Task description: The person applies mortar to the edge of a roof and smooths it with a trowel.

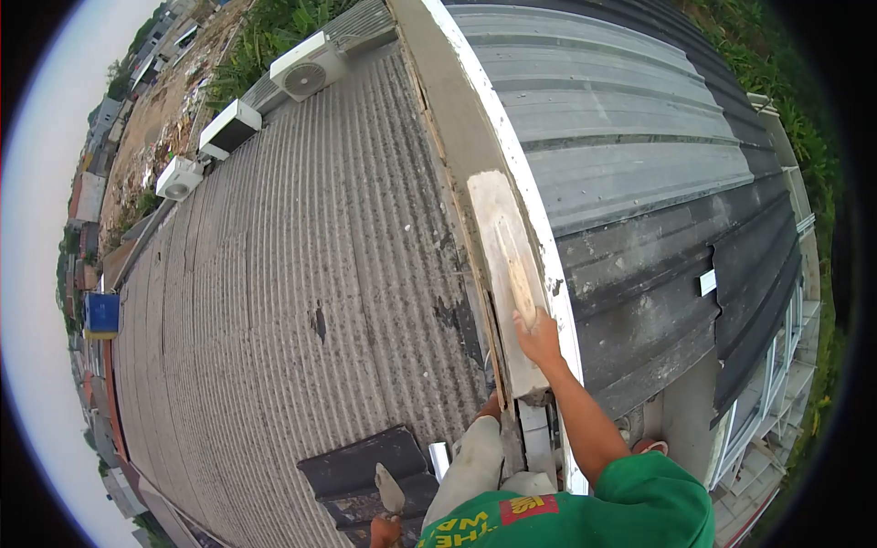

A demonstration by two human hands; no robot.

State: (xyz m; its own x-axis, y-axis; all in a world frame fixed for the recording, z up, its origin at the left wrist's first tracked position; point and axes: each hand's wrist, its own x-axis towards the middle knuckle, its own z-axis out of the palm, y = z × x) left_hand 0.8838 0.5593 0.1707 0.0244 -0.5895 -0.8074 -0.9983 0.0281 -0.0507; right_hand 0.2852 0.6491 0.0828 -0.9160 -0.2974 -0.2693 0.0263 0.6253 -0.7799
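My right hand (537,336) is wrapped round the wooden handle of a long plastering float (490,203). The float lies flat along the top of a narrow wall (443,78) coated with smooth grey mortar. Low in the view, my left hand (385,532) grips a small pointed trowel (390,490), its blade up and smeared with mortar. Beneath that trowel is a loose dark roofing sheet (370,470). My legs are on either side of the wall, and the handle inside my left fist is hidden.
Grey corrugated roofing (301,228) spreads to the left, with air-conditioner units (309,68) along its far edge. On the right are metal roof sheets (630,137) and a white window frame (763,384) below. A blue tank (101,312) stands at far left.
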